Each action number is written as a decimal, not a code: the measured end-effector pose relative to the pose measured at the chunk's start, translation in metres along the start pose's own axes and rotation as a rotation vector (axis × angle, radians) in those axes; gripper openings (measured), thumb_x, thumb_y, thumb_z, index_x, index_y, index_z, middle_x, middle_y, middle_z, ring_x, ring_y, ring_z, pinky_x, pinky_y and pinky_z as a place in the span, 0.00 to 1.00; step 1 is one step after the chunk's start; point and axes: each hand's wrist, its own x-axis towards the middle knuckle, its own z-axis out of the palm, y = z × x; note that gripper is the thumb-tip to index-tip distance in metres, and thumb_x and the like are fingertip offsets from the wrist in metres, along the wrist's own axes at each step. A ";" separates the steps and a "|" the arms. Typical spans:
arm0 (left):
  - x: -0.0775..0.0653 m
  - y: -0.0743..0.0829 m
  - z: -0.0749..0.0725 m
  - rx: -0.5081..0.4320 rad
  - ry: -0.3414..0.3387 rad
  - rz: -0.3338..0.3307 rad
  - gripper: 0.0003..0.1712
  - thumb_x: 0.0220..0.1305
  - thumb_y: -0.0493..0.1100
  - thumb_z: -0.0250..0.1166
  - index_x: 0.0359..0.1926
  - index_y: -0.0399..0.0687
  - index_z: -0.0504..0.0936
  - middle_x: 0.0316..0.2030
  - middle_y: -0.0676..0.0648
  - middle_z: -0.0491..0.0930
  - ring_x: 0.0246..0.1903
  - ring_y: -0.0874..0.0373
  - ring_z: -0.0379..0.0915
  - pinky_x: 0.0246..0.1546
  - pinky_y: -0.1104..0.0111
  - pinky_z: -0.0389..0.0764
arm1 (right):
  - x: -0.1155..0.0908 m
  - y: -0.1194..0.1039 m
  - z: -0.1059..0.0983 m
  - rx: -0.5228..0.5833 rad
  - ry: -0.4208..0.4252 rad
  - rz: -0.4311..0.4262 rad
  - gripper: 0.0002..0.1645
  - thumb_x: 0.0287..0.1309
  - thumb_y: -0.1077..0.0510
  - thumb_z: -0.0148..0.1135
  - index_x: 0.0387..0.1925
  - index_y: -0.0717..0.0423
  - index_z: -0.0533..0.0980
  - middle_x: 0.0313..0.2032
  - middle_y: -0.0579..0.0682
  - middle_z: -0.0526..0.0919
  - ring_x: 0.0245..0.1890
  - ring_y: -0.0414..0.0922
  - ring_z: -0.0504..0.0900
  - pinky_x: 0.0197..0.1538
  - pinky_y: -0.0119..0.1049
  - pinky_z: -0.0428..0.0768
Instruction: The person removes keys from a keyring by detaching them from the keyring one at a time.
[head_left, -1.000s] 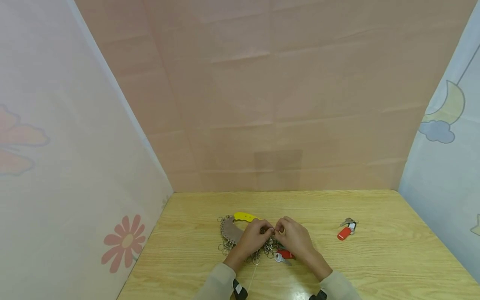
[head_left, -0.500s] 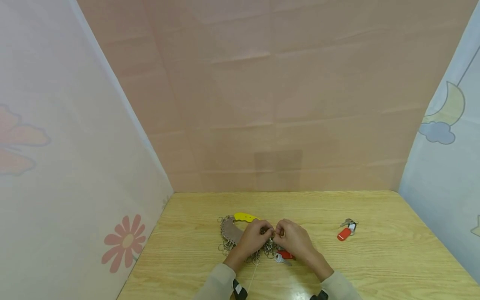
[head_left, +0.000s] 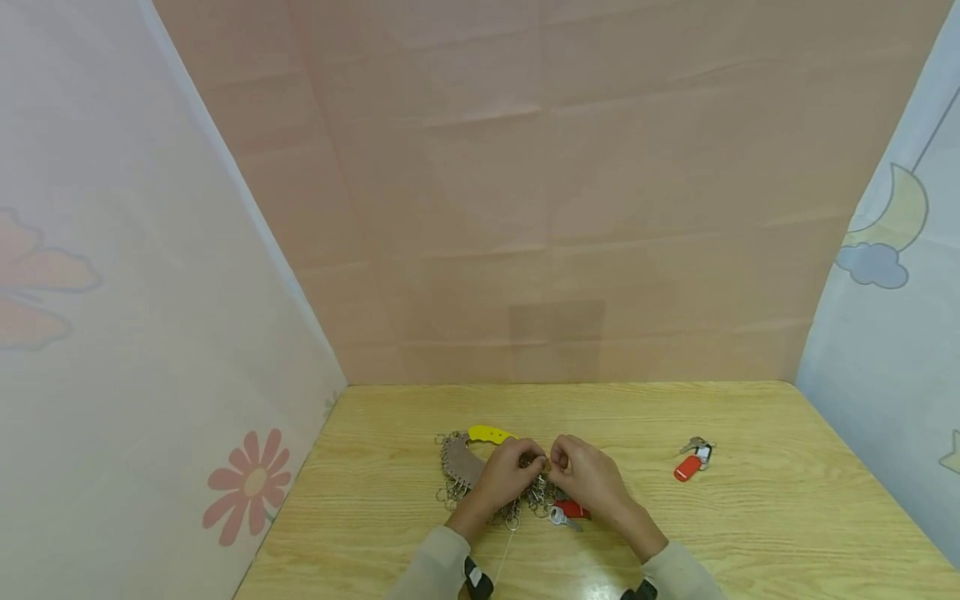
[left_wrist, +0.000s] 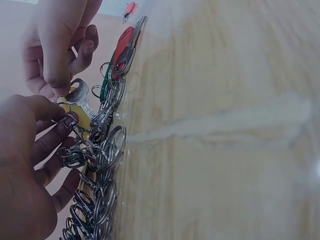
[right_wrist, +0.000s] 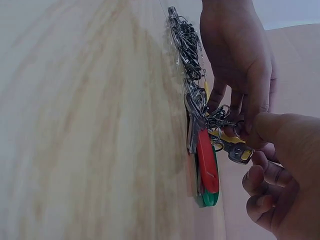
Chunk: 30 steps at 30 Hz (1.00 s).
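Note:
A brown crescent-shaped plate [head_left: 462,463] with a yellow grip [head_left: 489,433] lies on the table, its edge lined with metal rings and clips [left_wrist: 102,195]. My left hand [head_left: 510,473] is over its right part, pinching a small metal key ring [left_wrist: 69,119] between thumb and fingertips. Facing it, my right hand [head_left: 592,475] pinches at the same ring, the fingertips of both hands nearly meeting. A key [right_wrist: 241,153] hangs just below the right fingertips. Under the right hand lie a red key tag [head_left: 573,509], a silver key [head_left: 559,517] and a green tag [right_wrist: 210,198].
Farther right on the wooden table [head_left: 787,500] lies another bunch of keys [head_left: 697,445] with a red tag [head_left: 687,467]. A pinkish-brown sheet [head_left: 450,208] closes off the back. Patterned white panels [head_left: 172,333] stand at both sides.
My right hand dips slightly, then rises a little at the ring. The left hand stays almost still, and the keys and plate keep their places.

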 end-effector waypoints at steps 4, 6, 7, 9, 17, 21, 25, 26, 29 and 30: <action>0.001 0.000 0.000 0.000 -0.002 -0.003 0.07 0.78 0.46 0.65 0.44 0.55 0.89 0.39 0.57 0.89 0.37 0.70 0.69 0.42 0.73 0.73 | 0.001 -0.001 0.000 -0.020 0.015 -0.012 0.12 0.59 0.62 0.72 0.35 0.43 0.78 0.29 0.35 0.74 0.18 0.31 0.63 0.23 0.29 0.63; 0.001 0.000 0.000 0.002 -0.001 -0.004 0.07 0.78 0.46 0.65 0.45 0.54 0.89 0.39 0.57 0.89 0.37 0.70 0.70 0.43 0.73 0.73 | 0.002 -0.002 0.000 -0.024 0.018 -0.014 0.11 0.59 0.62 0.72 0.34 0.42 0.78 0.29 0.35 0.74 0.18 0.31 0.63 0.23 0.29 0.64; 0.001 0.000 0.000 0.002 0.000 -0.003 0.07 0.78 0.46 0.65 0.45 0.54 0.89 0.39 0.57 0.89 0.37 0.70 0.70 0.42 0.73 0.73 | 0.002 -0.002 0.000 -0.029 0.020 -0.015 0.11 0.59 0.61 0.73 0.34 0.42 0.78 0.29 0.35 0.74 0.19 0.31 0.63 0.23 0.29 0.64; 0.001 0.000 0.000 0.004 0.001 -0.003 0.07 0.78 0.47 0.65 0.45 0.54 0.89 0.39 0.57 0.89 0.37 0.70 0.70 0.42 0.73 0.73 | 0.002 -0.002 0.000 -0.034 0.022 -0.019 0.10 0.60 0.60 0.73 0.33 0.43 0.79 0.29 0.35 0.74 0.19 0.31 0.63 0.24 0.29 0.64; 0.000 0.003 0.000 -0.001 0.002 0.005 0.07 0.79 0.46 0.64 0.44 0.54 0.89 0.39 0.57 0.88 0.38 0.67 0.72 0.41 0.74 0.74 | 0.002 -0.004 0.000 -0.007 0.022 -0.010 0.13 0.58 0.64 0.74 0.30 0.44 0.78 0.25 0.37 0.75 0.19 0.32 0.66 0.24 0.29 0.67; -0.001 0.002 0.001 0.002 0.004 0.010 0.07 0.78 0.46 0.65 0.44 0.54 0.88 0.39 0.57 0.88 0.38 0.70 0.71 0.41 0.74 0.74 | 0.002 -0.004 -0.001 0.043 -0.004 0.014 0.12 0.58 0.64 0.73 0.29 0.45 0.79 0.24 0.37 0.76 0.18 0.32 0.67 0.24 0.29 0.68; -0.002 0.002 0.001 0.000 0.003 0.009 0.07 0.79 0.47 0.64 0.44 0.54 0.88 0.39 0.57 0.88 0.37 0.70 0.70 0.41 0.74 0.74 | 0.002 -0.002 -0.002 0.082 -0.022 0.009 0.12 0.59 0.64 0.73 0.29 0.45 0.78 0.24 0.37 0.75 0.18 0.32 0.66 0.24 0.28 0.67; -0.002 0.002 0.000 -0.003 0.003 0.008 0.07 0.79 0.47 0.64 0.44 0.54 0.88 0.39 0.57 0.88 0.37 0.70 0.70 0.41 0.74 0.74 | 0.001 -0.002 -0.002 0.092 -0.028 0.007 0.12 0.59 0.64 0.72 0.29 0.45 0.78 0.24 0.38 0.75 0.18 0.32 0.66 0.24 0.28 0.67; -0.002 0.002 0.000 -0.004 0.008 0.008 0.07 0.79 0.47 0.64 0.44 0.54 0.88 0.39 0.56 0.89 0.37 0.70 0.70 0.41 0.74 0.74 | 0.001 -0.001 -0.003 0.122 -0.047 0.001 0.11 0.60 0.64 0.71 0.30 0.45 0.78 0.24 0.38 0.76 0.18 0.31 0.66 0.24 0.27 0.66; -0.002 0.002 0.000 -0.002 0.009 0.008 0.07 0.79 0.46 0.64 0.44 0.54 0.88 0.39 0.56 0.89 0.37 0.70 0.71 0.42 0.73 0.74 | 0.001 -0.001 -0.003 0.130 -0.051 -0.002 0.11 0.60 0.64 0.71 0.30 0.45 0.79 0.24 0.38 0.76 0.18 0.31 0.66 0.24 0.27 0.66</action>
